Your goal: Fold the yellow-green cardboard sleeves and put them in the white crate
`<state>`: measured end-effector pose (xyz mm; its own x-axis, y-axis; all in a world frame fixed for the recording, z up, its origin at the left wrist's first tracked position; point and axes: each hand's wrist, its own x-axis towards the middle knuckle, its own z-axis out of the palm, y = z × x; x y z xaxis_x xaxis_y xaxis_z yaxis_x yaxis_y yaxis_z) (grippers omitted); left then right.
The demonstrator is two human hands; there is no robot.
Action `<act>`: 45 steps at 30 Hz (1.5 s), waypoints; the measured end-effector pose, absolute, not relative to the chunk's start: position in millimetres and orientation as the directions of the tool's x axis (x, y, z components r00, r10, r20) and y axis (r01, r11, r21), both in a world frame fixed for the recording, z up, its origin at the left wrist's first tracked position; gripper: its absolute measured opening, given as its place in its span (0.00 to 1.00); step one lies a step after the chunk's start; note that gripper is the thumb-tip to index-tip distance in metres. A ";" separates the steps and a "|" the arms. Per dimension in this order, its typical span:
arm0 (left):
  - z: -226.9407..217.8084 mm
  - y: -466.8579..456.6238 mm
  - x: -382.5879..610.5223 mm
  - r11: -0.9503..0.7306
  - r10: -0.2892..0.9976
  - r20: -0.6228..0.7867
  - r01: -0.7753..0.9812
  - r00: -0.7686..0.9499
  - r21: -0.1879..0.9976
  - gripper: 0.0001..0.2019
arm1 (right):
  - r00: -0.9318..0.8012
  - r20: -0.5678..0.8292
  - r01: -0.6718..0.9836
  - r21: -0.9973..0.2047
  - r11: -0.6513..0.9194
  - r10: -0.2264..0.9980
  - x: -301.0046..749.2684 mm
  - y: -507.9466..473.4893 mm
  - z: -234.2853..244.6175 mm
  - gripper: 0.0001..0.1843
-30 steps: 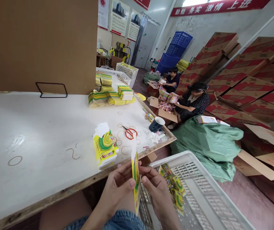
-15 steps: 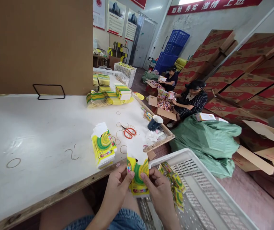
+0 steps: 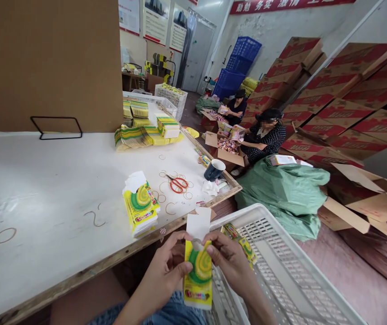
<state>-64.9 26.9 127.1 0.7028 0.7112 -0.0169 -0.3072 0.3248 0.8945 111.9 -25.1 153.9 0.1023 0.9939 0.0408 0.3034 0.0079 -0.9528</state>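
A small yellow-and-green printed carton (image 3: pixel 198 275) is held upright between both hands, its white top flap standing up. My left hand (image 3: pixel 169 264) grips the carton's left side, thumb on the front and fingers near the top opening. On the right side my right hand (image 3: pixel 227 257) pinches the upper edge. To the left, on the table, lies a stack of matching flat cartons (image 3: pixel 141 205) with white flaps up. Below and to the right sits a white plastic crate (image 3: pixel 281 253), with several small filled cartons (image 3: pixel 247 249) inside it, partly behind my right hand.
On the white table (image 3: pixel 61 189) lie red-handled scissors (image 3: pixel 178 184), several rubber bands and a dark mug (image 3: pixel 214 169). Bundled cartons (image 3: pixel 146 135) sit farther back. A green sack (image 3: pixel 281 194) and open cardboard boxes stand at right. Two people sit beyond, handling packages.
Both hands have shifted up the carton to its top opening, and the carton now shows more of its front and sits lower. The view has turned slightly right.
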 end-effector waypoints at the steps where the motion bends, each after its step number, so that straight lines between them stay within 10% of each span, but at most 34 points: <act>1: 127.0 26.3 -64.4 0.344 0.703 -0.019 -0.315 0.711 0.885 0.17 | 0.104 0.056 0.356 -0.934 0.016 0.993 112.6 -24.7 154.6 0.11; 6: 127.1 26.2 -61.2 0.415 0.671 -0.009 -0.366 0.742 0.833 0.33 | 0.235 0.090 0.353 -0.936 0.001 0.968 110.4 -23.9 147.6 0.11; 12: 116.0 28.3 -57.0 0.281 0.732 -0.022 -0.272 0.681 0.920 0.19 | 0.168 0.181 0.434 -0.896 0.092 0.969 121.2 -27.9 144.7 0.19; 18: 108.1 22.8 -54.8 0.202 0.754 -0.026 -0.195 0.656 0.960 0.22 | 0.159 -0.111 0.432 -0.886 -0.170 0.981 115.9 -27.2 151.7 0.15; 26: 109.3 24.8 -53.6 0.313 0.760 -0.077 -0.260 0.646 0.914 0.25 | 0.209 -0.048 0.593 -0.788 -0.165 0.977 101.2 -23.9 142.6 0.13; 45: 109.6 28.4 -50.2 0.386 0.715 -0.111 -0.258 0.690 0.886 0.29 | 0.196 0.014 0.296 -0.954 -0.045 0.980 111.1 -31.8 129.9 0.09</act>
